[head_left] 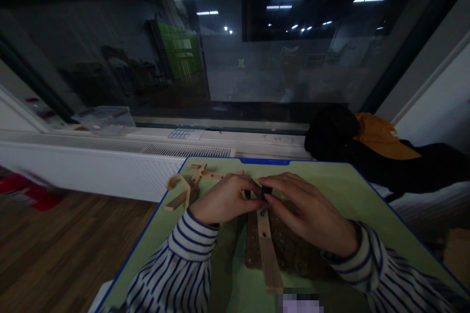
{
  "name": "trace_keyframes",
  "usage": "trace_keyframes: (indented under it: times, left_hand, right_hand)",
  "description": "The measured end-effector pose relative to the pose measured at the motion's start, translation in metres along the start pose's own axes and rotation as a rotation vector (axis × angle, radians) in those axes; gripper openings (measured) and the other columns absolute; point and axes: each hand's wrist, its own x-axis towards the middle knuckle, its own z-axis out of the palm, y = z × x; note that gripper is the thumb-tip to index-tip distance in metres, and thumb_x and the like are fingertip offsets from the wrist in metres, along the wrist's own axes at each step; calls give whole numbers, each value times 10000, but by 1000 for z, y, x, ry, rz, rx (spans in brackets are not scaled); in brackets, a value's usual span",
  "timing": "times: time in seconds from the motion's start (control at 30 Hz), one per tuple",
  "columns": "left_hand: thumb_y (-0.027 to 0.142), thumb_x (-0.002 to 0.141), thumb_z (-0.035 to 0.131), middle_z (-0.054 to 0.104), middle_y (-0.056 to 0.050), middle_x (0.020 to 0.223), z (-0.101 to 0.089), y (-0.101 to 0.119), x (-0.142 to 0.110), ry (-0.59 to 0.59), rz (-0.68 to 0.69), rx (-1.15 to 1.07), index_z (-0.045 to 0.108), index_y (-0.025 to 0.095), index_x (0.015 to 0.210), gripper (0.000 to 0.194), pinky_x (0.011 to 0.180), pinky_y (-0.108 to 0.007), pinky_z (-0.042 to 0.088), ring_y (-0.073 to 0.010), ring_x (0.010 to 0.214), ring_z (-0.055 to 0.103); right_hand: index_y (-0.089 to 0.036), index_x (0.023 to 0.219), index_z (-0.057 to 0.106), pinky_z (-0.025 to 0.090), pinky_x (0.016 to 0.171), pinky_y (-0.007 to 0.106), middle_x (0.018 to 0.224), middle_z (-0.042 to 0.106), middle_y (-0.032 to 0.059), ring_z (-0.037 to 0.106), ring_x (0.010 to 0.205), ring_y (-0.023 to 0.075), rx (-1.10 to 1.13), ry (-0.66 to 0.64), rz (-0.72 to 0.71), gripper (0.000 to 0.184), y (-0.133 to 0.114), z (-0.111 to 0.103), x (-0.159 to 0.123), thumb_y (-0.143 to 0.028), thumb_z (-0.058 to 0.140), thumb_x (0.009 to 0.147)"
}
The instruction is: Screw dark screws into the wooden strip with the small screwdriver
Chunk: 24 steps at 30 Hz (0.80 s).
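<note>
My right hand (pixel 306 208) is closed, its thumb and fingertips pinching a small black piece (pixel 267 190) above a wooden strip. My left hand (pixel 226 197) meets it from the other side, thumb and fingers drawn together beside the black piece; what lies between them is hidden. The pale wooden strip (pixel 270 254) has holes along it, and its far end passes under my fingers. Beneath the strip is a dark brown board (pixel 297 249). Left of my hands, a curved wooden hook piece (pixel 179 180) lies near a jointed wooden frame (pixel 198 173).
A green table top (pixel 316 173) with a blue edge carries the work. Behind it are a radiator (pixel 165 171) and a sill with a clear plastic box (pixel 106 120). A black and orange cap (pixel 385 132) lies at right. Red items (pixel 29 190) are on the floor.
</note>
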Motion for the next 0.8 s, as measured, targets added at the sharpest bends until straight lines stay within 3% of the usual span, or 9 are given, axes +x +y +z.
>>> trace_keyframes:
  times: [0.8]
  left_hand:
    - [236, 796, 604, 696, -36, 832, 0, -1, -1, -6, 1, 14, 688, 165, 843, 119, 801, -293, 443, -171, 844, 613]
  right_hand:
    - [-216, 1183, 466, 469, 878, 393, 1093, 611, 63, 554, 1009, 188, -3, -4, 4, 320, 0, 0, -1, -174, 503, 868]
